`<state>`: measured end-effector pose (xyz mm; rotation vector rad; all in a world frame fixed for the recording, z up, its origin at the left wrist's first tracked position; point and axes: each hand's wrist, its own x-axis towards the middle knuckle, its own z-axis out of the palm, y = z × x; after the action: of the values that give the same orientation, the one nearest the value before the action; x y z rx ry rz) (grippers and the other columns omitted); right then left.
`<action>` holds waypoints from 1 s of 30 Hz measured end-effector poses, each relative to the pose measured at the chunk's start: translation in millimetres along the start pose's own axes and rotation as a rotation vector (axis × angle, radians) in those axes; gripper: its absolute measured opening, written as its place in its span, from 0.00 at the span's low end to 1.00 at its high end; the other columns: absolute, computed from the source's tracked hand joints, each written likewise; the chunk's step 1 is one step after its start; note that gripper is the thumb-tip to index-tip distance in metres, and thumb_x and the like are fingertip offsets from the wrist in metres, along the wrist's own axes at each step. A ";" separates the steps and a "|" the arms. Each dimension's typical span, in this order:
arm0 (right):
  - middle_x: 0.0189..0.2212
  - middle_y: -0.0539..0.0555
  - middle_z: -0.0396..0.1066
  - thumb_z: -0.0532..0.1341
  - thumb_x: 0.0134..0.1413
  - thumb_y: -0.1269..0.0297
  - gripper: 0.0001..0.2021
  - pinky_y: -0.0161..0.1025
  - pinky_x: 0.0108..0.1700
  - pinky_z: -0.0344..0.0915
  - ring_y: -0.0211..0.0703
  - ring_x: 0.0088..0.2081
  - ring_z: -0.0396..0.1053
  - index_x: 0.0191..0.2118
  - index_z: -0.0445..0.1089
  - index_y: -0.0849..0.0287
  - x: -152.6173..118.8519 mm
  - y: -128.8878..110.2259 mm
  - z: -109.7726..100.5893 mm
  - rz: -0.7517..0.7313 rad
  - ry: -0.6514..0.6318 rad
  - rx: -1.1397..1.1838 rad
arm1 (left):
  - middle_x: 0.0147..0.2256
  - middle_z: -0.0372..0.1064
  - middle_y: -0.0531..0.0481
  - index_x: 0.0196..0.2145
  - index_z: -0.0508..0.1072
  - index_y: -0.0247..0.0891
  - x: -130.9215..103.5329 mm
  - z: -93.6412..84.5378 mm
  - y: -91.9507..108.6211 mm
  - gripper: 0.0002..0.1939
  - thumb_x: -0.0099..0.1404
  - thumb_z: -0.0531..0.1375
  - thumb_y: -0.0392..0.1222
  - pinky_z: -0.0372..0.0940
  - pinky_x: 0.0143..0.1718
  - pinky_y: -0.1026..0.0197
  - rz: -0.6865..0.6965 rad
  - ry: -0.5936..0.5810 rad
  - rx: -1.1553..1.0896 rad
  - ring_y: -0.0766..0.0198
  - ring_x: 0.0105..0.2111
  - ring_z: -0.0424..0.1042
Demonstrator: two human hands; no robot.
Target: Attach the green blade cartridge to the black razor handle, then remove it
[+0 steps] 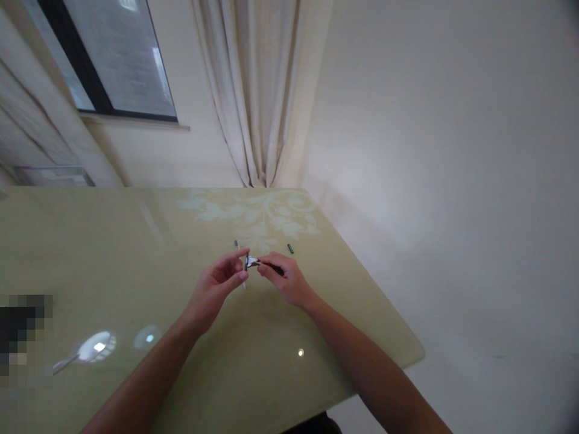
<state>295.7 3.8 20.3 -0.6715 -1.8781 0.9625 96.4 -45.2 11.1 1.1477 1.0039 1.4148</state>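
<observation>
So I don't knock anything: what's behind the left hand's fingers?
A thin white stick with a grey tip, on the table; both ends show. The left hand covers part of its middle; anything else there is hidden.

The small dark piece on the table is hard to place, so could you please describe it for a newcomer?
Start with the pale greenish table and its whitish floral pattern near the far edge. Just nearer than the pattern, beyond the right hand, lies the small dark piece. It is a short bar lying untouched, unlike the dark-handled tool in that hand.
</observation>
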 end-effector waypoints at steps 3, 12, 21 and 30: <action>0.34 0.54 0.75 0.63 0.67 0.50 0.16 0.39 0.41 0.65 0.42 0.35 0.69 0.46 0.80 0.58 -0.2 -1.4 -0.2 0.003 0.001 -0.014 | 0.36 0.69 0.52 0.58 0.78 0.49 1.0 -0.3 0.2 0.30 0.57 0.74 0.44 0.66 0.41 0.63 0.004 -0.009 -0.010 0.64 0.37 0.68; 0.30 0.53 0.70 0.62 0.69 0.51 0.17 0.37 0.36 0.63 0.40 0.32 0.66 0.46 0.82 0.58 -1.5 -3.4 -0.1 -0.041 -0.001 -0.075 | 0.31 0.70 0.52 0.47 0.84 0.45 1.4 5.3 2.3 0.23 0.52 0.76 0.47 0.65 0.34 0.63 0.068 0.115 0.157 0.65 0.31 0.66; 0.34 0.54 0.74 0.63 0.68 0.51 0.16 0.37 0.39 0.64 0.41 0.35 0.69 0.47 0.80 0.58 -0.9 -1.9 0.0 0.011 -0.024 -0.032 | 0.33 0.71 0.52 0.51 0.83 0.46 1.9 -0.5 1.6 0.25 0.54 0.76 0.48 0.67 0.39 0.63 -0.016 0.059 0.075 0.63 0.35 0.70; 0.35 0.54 0.75 0.63 0.68 0.50 0.17 0.38 0.39 0.65 0.41 0.36 0.70 0.46 0.80 0.58 -0.3 -3.9 -1.4 0.015 -0.010 -0.029 | 0.36 0.72 0.51 0.54 0.81 0.48 2.5 -2.4 0.7 0.27 0.57 0.74 0.48 0.67 0.39 0.63 0.012 0.013 0.059 0.64 0.36 0.69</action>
<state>296.9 1.9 23.9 -0.6999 -1.9018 0.9511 93.8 -42.9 11.6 1.1905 1.0559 1.4123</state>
